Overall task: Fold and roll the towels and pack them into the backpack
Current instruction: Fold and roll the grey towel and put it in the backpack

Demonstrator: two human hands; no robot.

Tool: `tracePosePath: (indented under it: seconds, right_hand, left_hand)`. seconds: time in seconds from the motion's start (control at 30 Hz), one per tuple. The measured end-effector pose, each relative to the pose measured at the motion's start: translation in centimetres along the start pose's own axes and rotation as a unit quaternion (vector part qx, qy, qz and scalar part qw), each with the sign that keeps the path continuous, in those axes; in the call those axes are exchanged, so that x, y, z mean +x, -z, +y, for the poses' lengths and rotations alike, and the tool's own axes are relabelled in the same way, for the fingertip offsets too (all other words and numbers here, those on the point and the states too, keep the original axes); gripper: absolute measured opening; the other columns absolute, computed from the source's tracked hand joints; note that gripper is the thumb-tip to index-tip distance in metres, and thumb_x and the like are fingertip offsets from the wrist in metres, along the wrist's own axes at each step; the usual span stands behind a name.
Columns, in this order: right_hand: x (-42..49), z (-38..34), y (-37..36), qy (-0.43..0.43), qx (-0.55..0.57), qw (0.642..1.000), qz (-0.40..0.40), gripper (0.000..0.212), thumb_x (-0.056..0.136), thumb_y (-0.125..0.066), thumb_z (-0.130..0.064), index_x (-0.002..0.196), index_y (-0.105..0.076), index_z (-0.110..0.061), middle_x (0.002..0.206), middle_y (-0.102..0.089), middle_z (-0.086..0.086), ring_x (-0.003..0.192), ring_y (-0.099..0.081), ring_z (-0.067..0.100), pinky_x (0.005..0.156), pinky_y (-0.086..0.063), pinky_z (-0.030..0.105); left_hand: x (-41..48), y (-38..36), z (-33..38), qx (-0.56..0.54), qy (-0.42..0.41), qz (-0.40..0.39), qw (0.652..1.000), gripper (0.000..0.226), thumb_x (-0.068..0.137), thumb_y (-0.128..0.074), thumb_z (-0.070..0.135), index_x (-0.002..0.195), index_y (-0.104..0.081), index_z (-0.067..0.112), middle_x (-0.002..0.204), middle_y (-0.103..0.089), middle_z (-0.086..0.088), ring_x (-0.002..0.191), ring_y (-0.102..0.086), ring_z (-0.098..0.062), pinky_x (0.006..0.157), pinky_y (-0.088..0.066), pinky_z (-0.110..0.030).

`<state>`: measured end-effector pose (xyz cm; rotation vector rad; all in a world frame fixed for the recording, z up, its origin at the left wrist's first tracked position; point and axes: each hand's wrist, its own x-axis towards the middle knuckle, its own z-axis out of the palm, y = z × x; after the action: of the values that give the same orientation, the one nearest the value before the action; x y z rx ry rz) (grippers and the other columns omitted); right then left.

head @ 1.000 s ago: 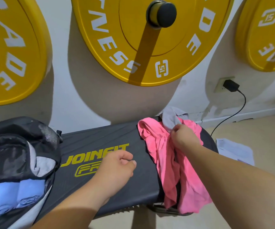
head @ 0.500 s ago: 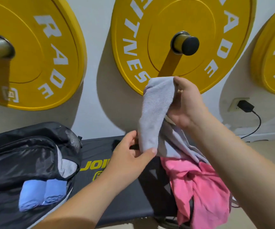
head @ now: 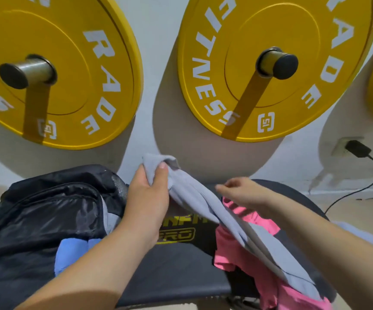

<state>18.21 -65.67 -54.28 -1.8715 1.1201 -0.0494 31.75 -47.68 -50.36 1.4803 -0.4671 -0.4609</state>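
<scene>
Back wall (head: 158, 63): yellow weight plate (head: 73, 63) on a peg, L side. Below it, black backpack (head: 46, 220) lies open on the L end of the surface (head: 176, 271), w/ blue rolled towels (head: 73, 253) inside. Left hand (head: 149, 198) clamped on bunched end of grey towel (head: 203, 204), held up. Rest of it drapes down-R over pink towel (head: 232, 253), which hangs off the surface's R end. 2nd plate (head: 270, 63) above centre. Right hand (head: 241, 191) blurred, fingers loosely apart, holding nothing; touching the grey towel or not, can't tell. Far R: charger (head: 358, 148) plugged in at the wall.
</scene>
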Motion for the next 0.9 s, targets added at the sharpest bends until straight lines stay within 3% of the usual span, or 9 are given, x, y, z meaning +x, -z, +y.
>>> tracePosePath:
  seconds: [0.1, 0.17, 0.33, 0.5, 0.57, 0.63, 0.73, 0.83, 0.9]
  right_hand:
    - [0.7, 3.9, -1.1, -0.083, -0.283, 0.951, -0.098, 0.054, 0.101, -0.044, -0.051, 0.139, -0.055, -0.015, 0.145, -0.053, 0.011, 0.128, -0.053, 0.031, 0.102, -0.044, 0.036]
    - [1.2, 7.1, -1.8, -0.079, -0.355, 0.924, -0.119, 0.063, 0.097, -0.047, -0.055, 0.15, -0.04, -0.022, 0.156, -0.04, 0.011, 0.145, -0.036, 0.032, 0.116, -0.033, 0.038]
    - [3.3, 12.9, -1.1, -0.023, -0.445, 0.892, 0.075, 0.083, 0.088, -0.056, -0.051, 0.157, -0.017, -0.026, 0.166, -0.01, 0.009, 0.155, -0.007, 0.03, 0.119, -0.024, 0.057]
    - [3.6, 11.3, 0.2, -0.018, -0.447, 0.876, 0.181, 0.07, 0.081, -0.065, -0.052, 0.142, -0.043, -0.025, 0.154, -0.035, 0.011, 0.144, -0.032, 0.034, 0.112, -0.034, 0.053]
    - [3.1, 9.8, -0.6, 0.067, -0.385, 0.902, 0.185, 0.041, 0.084, -0.058, -0.042, 0.121, -0.061, -0.025, 0.127, -0.058, 0.003, 0.12, -0.056, 0.028, 0.093, -0.05, 0.042]
    - [2.4, 8.0, -2.2, 0.134, -0.297, 0.94, 0.098, 0.021, 0.088, -0.057, -0.038, 0.1, -0.069, -0.026, 0.097, -0.069, -0.004, 0.096, -0.066, 0.022, 0.079, -0.054, 0.036]
    - [2.4, 7.1, -3.8, 0.089, -0.281, 0.954, -0.059, 0.024, 0.093, -0.06, -0.043, 0.089, -0.069, -0.021, 0.075, -0.066, -0.004, 0.074, -0.064, 0.019, 0.077, -0.055, 0.032]
    - [3.2, 9.1, -3.1, 0.001, -0.399, 0.917, -0.015, 0.024, 0.097, -0.047, -0.034, 0.084, -0.058, -0.016, 0.076, -0.059, 0.005, 0.083, -0.059, 0.028, 0.078, -0.046, 0.027]
    - [3.1, 9.3, -2.5, -0.021, -0.392, 0.919, 0.034, 0.028, 0.097, -0.044, -0.032, 0.104, -0.062, -0.011, 0.087, -0.065, 0.007, 0.087, -0.06, 0.026, 0.074, -0.044, 0.028]
  left_hand:
    - [1.2, 0.5, 0.5, -0.027, 0.009, 0.049, 0.998, 0.013, 0.096, -0.059, 0.04, 0.1, -0.069, 0.032, 0.1, -0.076, 0.0, 0.101, -0.073, -0.023, 0.091, -0.058, -0.048]
    - [1.3, 0.7, 0.4, 0.068, -0.016, 0.05, 0.996, 0.014, 0.098, -0.06, 0.035, 0.095, -0.067, 0.023, 0.089, -0.072, -0.002, 0.092, -0.071, -0.024, 0.077, -0.057, -0.038]
    - [0.0, 0.3, -0.9, 0.236, -0.021, -0.054, 0.97, 0.007, 0.091, -0.068, 0.024, 0.091, -0.067, 0.017, 0.085, -0.07, -0.005, 0.075, -0.063, -0.023, 0.066, -0.049, -0.032]
    - [-0.2, 0.1, -1.1, 0.236, 0.024, -0.113, 0.965, 0.009, 0.09, -0.068, 0.026, 0.098, -0.069, 0.022, 0.096, -0.074, -0.002, 0.093, -0.07, -0.02, 0.078, -0.057, -0.037]
    - [-0.2, 0.2, -1.4, 0.236, 0.048, -0.137, 0.961, 0.01, 0.09, -0.069, 0.03, 0.099, -0.069, 0.025, 0.097, -0.074, 0.003, 0.092, -0.071, -0.016, 0.076, -0.056, -0.033]
    - [-0.3, 0.2, -1.9, 0.222, 0.085, -0.173, 0.956, 0.017, 0.083, -0.074, 0.031, 0.1, -0.069, 0.031, 0.096, -0.076, 0.004, 0.092, -0.072, -0.016, 0.08, -0.059, -0.036]
    - [-0.4, 0.3, -2.2, 0.206, 0.126, -0.203, 0.949, 0.022, 0.078, -0.073, 0.019, 0.098, -0.07, 0.027, 0.094, -0.077, -0.009, 0.082, -0.073, -0.018, 0.077, -0.058, -0.036]
    - [-0.8, 0.7, -1.9, 0.212, 0.11, -0.214, 0.947, 0.004, 0.089, -0.071, 0.021, 0.086, -0.073, 0.019, 0.083, -0.073, -0.018, 0.063, -0.061, -0.013, 0.062, -0.046, -0.025]
    - [-1.1, 1.2, -1.8, 0.227, 0.095, -0.219, 0.944, 0.011, 0.091, -0.069, 0.028, 0.086, -0.077, 0.021, 0.088, -0.075, -0.016, 0.066, -0.06, -0.015, 0.065, -0.044, -0.029]
